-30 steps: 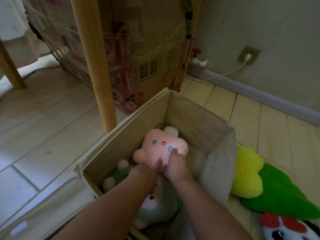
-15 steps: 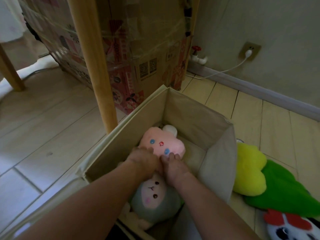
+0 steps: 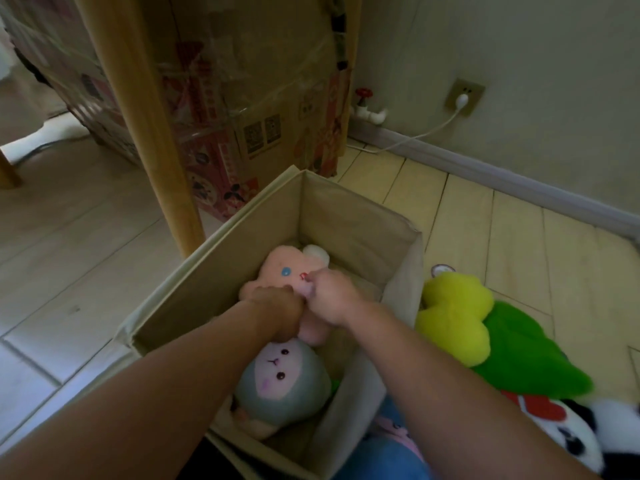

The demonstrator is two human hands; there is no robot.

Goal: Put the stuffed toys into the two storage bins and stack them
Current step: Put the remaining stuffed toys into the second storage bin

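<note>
Pressing down into a beige fabric storage bin, both hands work a pink stuffed toy toward the far end of the box; the left hand curls its fingers around the toy's near edge, and the right hand pinches a fold of pink plush just beside the toy's small red nose; the toy lies face up, its top toward the bin's far wall and its long axis running away from the viewer along the length of the bin; a grey-hooded lamb toy lies face up at the near end, touching the pink one

Likely trouble — the soft toy may spring back up once released and stand above the rim, which would keep a second bin from stacking flat; the bin's floppy right wall could also bow outward under the push; a yellow and green plush and a panda toy wait on the floor to the right, outside the bin
</note>
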